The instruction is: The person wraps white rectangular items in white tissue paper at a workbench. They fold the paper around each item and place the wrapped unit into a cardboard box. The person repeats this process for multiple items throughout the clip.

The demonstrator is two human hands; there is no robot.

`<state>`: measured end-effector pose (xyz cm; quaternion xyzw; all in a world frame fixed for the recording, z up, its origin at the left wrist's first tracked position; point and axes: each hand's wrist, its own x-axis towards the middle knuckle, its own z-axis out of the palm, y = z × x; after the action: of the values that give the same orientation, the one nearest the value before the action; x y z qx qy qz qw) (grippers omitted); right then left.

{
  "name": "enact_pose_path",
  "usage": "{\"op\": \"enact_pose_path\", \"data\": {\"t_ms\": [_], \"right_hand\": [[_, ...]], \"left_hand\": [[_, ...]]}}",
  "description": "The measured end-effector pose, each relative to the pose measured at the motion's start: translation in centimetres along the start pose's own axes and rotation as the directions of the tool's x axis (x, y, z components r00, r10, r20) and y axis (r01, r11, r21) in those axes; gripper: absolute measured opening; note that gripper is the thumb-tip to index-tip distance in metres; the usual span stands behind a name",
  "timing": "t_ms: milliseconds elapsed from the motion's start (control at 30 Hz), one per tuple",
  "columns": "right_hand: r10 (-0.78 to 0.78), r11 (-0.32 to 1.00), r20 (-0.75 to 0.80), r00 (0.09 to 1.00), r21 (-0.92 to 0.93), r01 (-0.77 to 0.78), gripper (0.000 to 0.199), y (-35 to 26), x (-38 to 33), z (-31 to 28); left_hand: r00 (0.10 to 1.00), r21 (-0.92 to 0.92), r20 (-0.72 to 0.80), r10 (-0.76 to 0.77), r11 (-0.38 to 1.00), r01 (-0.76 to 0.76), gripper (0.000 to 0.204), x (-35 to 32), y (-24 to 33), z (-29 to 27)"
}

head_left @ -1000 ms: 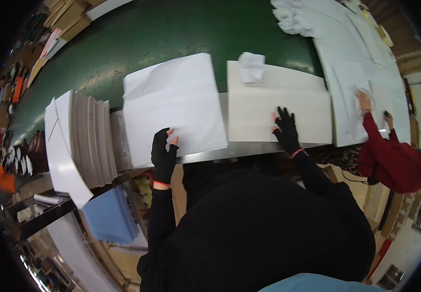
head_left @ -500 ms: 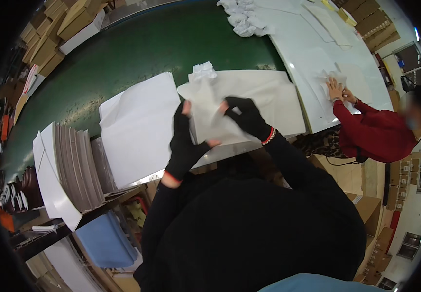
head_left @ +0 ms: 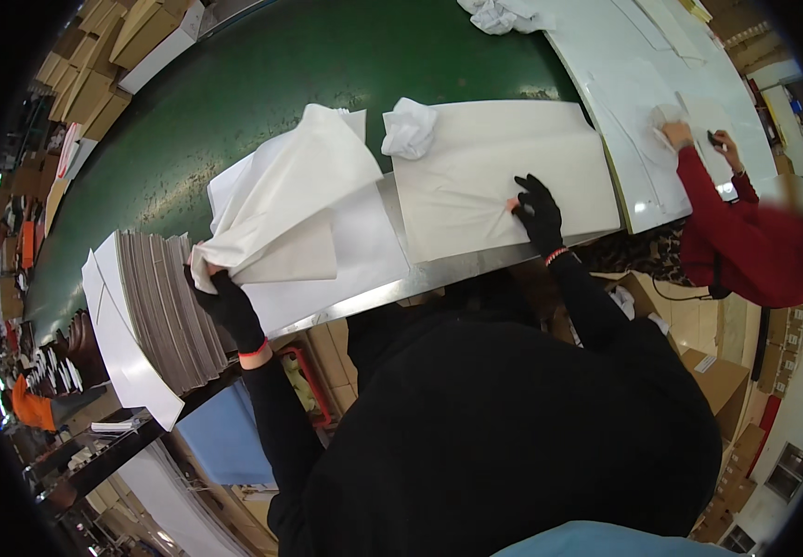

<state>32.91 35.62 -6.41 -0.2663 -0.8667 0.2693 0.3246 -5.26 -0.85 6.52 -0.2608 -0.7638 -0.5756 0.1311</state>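
Observation:
Both my hands wear black gloves with bare fingertips. My left hand [head_left: 227, 311] is closed on the near left corner of a thin cream paper sheet [head_left: 299, 181], which lifts and folds over a white paper stack [head_left: 360, 246]. To the right, creases in the top sheet of a cream paper stack [head_left: 476, 148] run toward the thumb of my right hand [head_left: 541, 218]. That thumb and a finger pinch the sheet, while other fingers stick up bent. A crumpled wad of white paper [head_left: 410, 128] rests on this stack's far left corner.
A tall row of grey-brown boards [head_left: 165, 306] stands left of my left hand. Beyond lies the green tabletop [head_left: 262, 84]. At right, a person in a red top [head_left: 745, 246] works at a white table [head_left: 606, 56]. Cardboard boxes [head_left: 146, 32] are piled far left.
My left hand has moved left, drawing a cream sheet from the right stack over the white one. My right hand has shifted right. The other person's hands have moved apart.

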Motion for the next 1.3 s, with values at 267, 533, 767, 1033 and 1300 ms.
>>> {"op": "enact_pose_path", "data": {"t_ms": [267, 533, 767, 1033, 1300], "right_hand": [[0.265, 0.964, -0.312, 0.912, 0.072, -0.255, 0.026, -3.9, 9.7, -1.7], [-0.102, 0.613, 0.371, 0.923, 0.754, -0.235, 0.030, -27.5, 12.0, 1.3], [-0.332, 0.851, 0.410, 0.849, 0.519, 0.082, 0.090, -27.2, 11.9, 2.6], [-0.406, 0.717, 0.446, 0.798, 0.696, -0.024, 0.048, -30.4, 11.9, 10.0], [-0.419, 0.907, 0.715, 0.560, 0.362, 0.217, 0.048, -18.4, 4.4, 14.2]], "left_hand": [[0.999, 0.035, 0.050, 0.021, 0.999, -0.023, 0.037, -2.7, 3.4, 2.3], [0.803, -0.260, 0.594, -0.049, 0.933, 0.250, 0.085, -6.2, 15.6, 8.8], [0.862, -0.548, 0.295, -0.412, 0.666, 0.506, 0.031, -1.2, 14.3, 0.6], [0.989, 0.198, 0.086, -0.117, 0.975, 0.098, 0.044, -4.6, 2.4, -0.3], [0.861, 0.576, 0.505, 0.067, 0.717, -0.394, 0.069, -4.1, -4.0, 1.7]]}}
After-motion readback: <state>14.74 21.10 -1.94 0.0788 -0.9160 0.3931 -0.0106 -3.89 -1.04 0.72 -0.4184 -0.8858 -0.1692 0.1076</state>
